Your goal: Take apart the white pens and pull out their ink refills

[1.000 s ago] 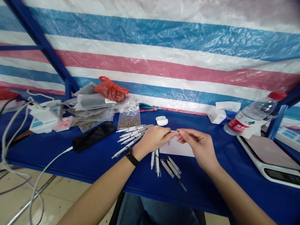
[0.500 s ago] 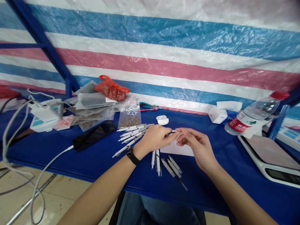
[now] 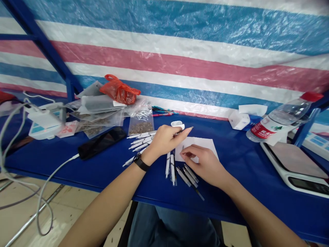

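My left hand (image 3: 166, 140), with a black watch on the wrist, is closed on a thin pen refill (image 3: 183, 130) held above the blue table (image 3: 102, 168). My right hand (image 3: 203, 164) is lowered over a white sheet of paper (image 3: 196, 145), fingertips pinched on a tiny part I cannot make out. Just below the hands lie a few white pen barrels (image 3: 171, 167) and grey pen parts (image 3: 189, 175). A fan of white pens (image 3: 140, 141) lies left of my left hand.
Clear bags of small parts (image 3: 141, 122), an orange bag (image 3: 118, 91), a black phone (image 3: 101, 142) with a white cable and a charger (image 3: 43, 120) sit at left. A white earbud case (image 3: 177, 124), tissue pack (image 3: 241, 118), water bottle (image 3: 281, 120) and scale (image 3: 295, 164) stand further back and right.
The hands have come apart. My right hand dropped from the refill's tip down to the paper, while my left hand keeps the refill raised. The view tilted slightly down.
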`<move>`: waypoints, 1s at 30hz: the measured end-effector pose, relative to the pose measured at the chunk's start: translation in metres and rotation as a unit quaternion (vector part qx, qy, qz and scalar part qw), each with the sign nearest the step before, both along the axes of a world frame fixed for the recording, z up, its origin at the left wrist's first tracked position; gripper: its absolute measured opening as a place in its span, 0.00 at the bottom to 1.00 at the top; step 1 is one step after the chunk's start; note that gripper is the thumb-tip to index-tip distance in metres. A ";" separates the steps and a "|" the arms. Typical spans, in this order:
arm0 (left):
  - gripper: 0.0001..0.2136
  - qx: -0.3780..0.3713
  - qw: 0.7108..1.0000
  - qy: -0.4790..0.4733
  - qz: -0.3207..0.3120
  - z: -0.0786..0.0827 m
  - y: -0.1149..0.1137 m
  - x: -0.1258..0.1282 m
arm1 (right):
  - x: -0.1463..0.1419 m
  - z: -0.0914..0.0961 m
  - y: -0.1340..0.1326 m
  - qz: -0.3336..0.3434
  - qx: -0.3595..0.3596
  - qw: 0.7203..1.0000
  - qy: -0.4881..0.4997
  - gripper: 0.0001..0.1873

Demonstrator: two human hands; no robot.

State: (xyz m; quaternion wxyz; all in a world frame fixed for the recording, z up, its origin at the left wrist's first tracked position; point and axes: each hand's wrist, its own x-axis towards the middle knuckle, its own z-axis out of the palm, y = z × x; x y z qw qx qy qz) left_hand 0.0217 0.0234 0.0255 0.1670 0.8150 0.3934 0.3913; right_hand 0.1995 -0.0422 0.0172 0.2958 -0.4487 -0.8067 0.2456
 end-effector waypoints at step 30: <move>0.27 0.009 1.000 0.003 -0.016 -0.005 0.000 0.001 | 0.003 0.018 -0.009 -0.009 -0.135 0.964 -0.231 0.06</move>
